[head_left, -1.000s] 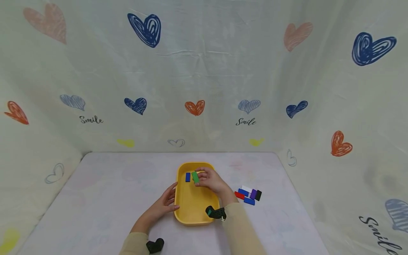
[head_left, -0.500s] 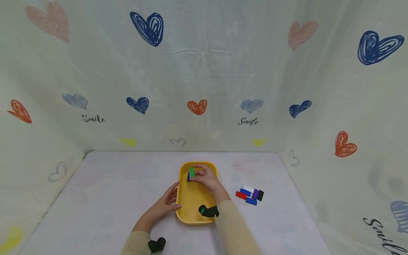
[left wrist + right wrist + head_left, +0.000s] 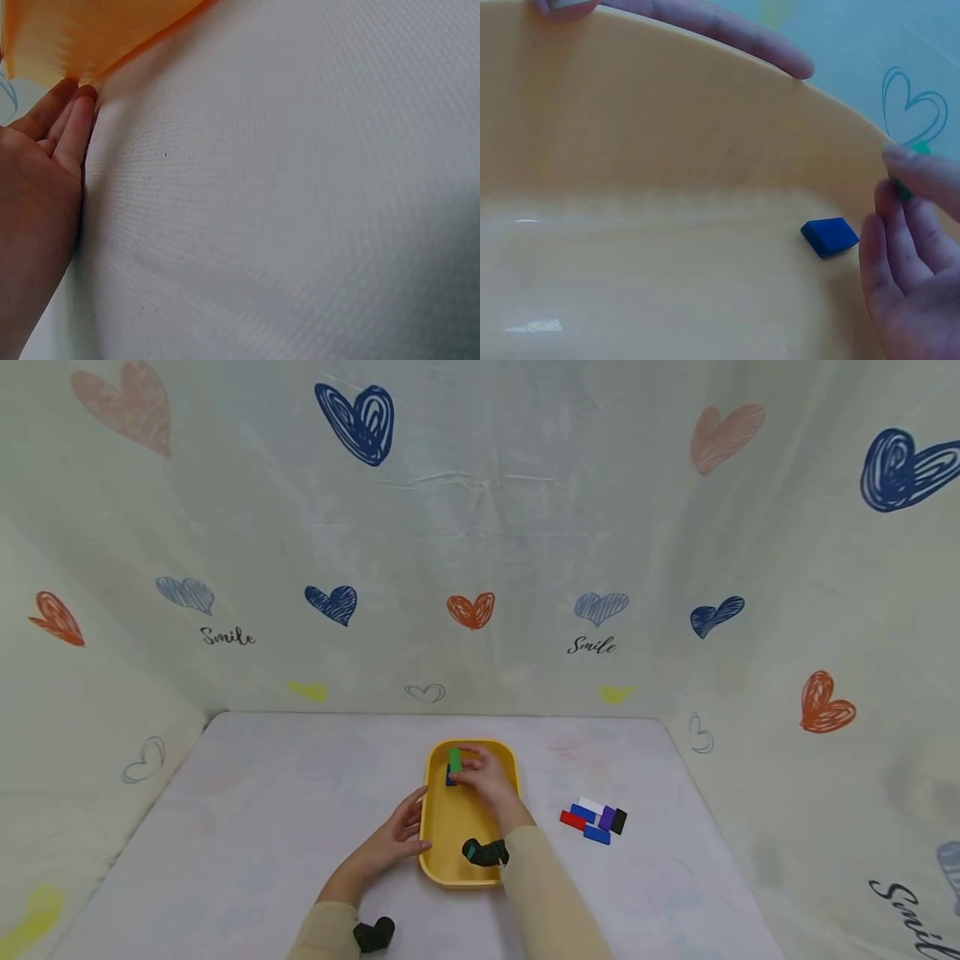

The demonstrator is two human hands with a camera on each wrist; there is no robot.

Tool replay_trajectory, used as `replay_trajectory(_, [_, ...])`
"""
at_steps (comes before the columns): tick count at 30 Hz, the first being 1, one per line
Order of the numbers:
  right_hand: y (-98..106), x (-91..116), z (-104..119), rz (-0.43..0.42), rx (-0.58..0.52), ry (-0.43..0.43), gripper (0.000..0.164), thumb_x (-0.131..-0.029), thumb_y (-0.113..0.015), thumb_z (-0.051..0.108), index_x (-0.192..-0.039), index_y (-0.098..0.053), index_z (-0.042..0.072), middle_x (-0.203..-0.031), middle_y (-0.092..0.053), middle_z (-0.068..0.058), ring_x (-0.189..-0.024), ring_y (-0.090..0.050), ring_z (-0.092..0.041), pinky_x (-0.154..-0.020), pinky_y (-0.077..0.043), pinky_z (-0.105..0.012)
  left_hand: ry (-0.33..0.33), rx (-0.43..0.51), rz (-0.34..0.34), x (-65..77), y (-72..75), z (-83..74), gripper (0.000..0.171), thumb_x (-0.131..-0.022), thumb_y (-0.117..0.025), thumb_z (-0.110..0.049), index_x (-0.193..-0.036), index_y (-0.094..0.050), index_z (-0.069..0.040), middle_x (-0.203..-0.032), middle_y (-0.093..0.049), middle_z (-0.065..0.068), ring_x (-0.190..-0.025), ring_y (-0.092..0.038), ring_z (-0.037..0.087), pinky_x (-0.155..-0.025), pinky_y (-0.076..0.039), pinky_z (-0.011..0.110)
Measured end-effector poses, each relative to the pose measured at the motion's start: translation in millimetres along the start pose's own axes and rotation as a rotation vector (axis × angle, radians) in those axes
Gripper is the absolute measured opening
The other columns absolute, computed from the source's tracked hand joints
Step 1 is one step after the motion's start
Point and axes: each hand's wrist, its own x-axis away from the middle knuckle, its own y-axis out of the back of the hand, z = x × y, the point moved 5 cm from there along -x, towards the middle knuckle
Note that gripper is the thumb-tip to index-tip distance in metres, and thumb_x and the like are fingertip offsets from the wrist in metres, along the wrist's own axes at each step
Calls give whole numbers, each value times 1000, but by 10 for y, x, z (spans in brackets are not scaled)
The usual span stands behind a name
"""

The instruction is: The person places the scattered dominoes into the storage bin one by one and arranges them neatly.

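Pinching the green block (image 3: 455, 761) between thumb and fingertips, the right hand (image 3: 491, 781) reaches over the far end of the yellow tray (image 3: 450, 831). Inside, near the far left corner, a blue block (image 3: 450, 780) lies on the floor of the tray, just beside the green one and partly covered by it in the head view; whether the two touch, I cannot tell. The left hand (image 3: 390, 842) holds the left side of the tray, its thumb tip lapped over the rim and its fingers, nearly straight, along the outer wall. Both sleeves (image 3: 551, 893) are cream, and a dark device (image 3: 486, 853) sits at each wrist. To the right of the tray, well apart from it on the pale table (image 3: 300, 810), six blocks lie in a close cluster: white (image 3: 591, 805), red (image 3: 573, 820), purple (image 3: 607, 818), black (image 3: 618, 822) and two more blue. Behind the table hangs a light cloth (image 3: 465, 527) printed with hearts and the word "Smile".
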Motion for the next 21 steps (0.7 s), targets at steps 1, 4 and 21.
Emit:
replay_trajectory(1, [15,2,-4,-21,0,2,50,-83,-68,-12,-130,-54,-1,-100,-66,-16,-84,-64,-19,-81,-55,-34,2,-3,0,-2,-3,1,87,-89,-72,-15,-156,-16,-19,-154,-24,26,-138,-31,44,-110,-29,53])
replay_trajectory(4, [44,4,-14,-54,10,15,50,-80,-68,-16,-127,-55,-4,-94,-66,-14,-80,-63,-17,-78,-55,-34,14,-4,-8,-8,-6,12,88,-88,-72,-17,-156,-17,-20,-154,-24,25,-138,-31,44,-110,-29,53])
replay_trajectory(21, [114,-45,-130,-145,187,3,50,-73,-74,-17,-120,-59,-5,-91,-67,-18,-73,-60,-14,-70,-56,-28,25,-14,-18,-14,-10,19,89,-87,-73,-16,-156,-18,-22,-155,-24,24,-138,-31,42,-110,-29,52])
